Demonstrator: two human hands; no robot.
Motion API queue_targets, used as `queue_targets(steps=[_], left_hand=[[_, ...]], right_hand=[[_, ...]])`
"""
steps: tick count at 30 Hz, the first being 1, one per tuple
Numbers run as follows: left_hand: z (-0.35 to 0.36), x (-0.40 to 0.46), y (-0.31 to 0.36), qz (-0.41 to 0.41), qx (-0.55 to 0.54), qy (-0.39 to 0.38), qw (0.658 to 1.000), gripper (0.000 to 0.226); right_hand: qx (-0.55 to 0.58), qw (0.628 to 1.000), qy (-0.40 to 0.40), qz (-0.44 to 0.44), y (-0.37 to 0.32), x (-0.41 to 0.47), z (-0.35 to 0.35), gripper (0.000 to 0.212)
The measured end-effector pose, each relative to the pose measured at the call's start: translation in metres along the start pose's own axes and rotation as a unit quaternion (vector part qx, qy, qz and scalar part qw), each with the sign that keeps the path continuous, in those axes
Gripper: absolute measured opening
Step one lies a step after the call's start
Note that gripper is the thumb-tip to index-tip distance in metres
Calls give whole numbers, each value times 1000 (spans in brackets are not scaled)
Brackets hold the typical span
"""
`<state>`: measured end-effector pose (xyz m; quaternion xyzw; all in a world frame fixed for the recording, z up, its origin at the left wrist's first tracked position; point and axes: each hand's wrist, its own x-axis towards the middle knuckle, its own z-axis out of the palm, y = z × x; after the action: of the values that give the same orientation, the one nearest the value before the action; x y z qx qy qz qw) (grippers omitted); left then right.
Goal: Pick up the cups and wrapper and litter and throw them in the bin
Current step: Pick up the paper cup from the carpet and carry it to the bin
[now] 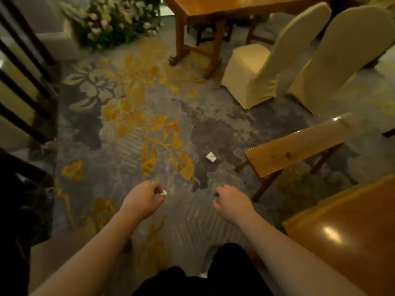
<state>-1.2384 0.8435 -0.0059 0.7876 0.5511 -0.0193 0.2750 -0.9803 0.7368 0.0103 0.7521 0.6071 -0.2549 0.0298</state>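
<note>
A small white crumpled wrapper [211, 157] lies on the patterned carpet [132, 129], just left of a wooden bench. My left hand [142, 198] hovers over the carpet below it, fingers pinched on a tiny white scrap of litter [163, 192]. My right hand [229, 201] hangs about level with the left, fingers curled loosely downward with nothing visible in them. The wrapper is ahead of both hands, nearer the right one. No cups and no bin are in view.
A wooden bench [295, 148] and a glossy wooden table [350, 229] stand at the right. Two cloth-covered chairs [263, 67] and another wooden table [203, 9] are at the back. Flowers [111, 20] at top left, dark railings [23, 82] along the left.
</note>
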Motion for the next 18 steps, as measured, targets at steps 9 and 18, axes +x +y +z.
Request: queue_targets(steps=[9,18], left_hand=[[3,216,47,33,94,-46,994,16],[66,397,57,27,93,-96,991,15]], right_hand=[[2,999,-26,24,97,206,-26,25],[-63,988,-141,25,183,411,-5,34]])
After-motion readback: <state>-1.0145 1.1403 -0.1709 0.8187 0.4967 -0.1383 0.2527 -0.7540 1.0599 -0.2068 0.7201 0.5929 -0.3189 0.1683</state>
